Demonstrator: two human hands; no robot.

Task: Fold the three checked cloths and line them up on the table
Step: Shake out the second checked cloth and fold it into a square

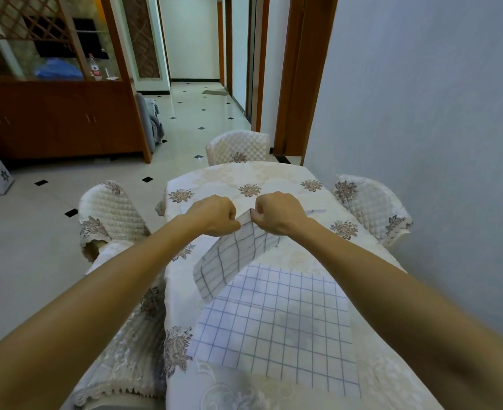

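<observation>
Grey-checked cloth (233, 261) pinched by left hand (214, 215), right hand (277, 213); blue-checked cloth (279, 321) flat, seemingly unfolded, on table (274, 177)

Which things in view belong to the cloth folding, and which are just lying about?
Job: lifted checked cloth, pinched by left hand and right hand; flat checked cloth; table.
Lying about: far chair; wooden cabinet; bottle.

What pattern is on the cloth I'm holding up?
The held cloth is white with a dark grey grid check; head view shows it best.
</observation>
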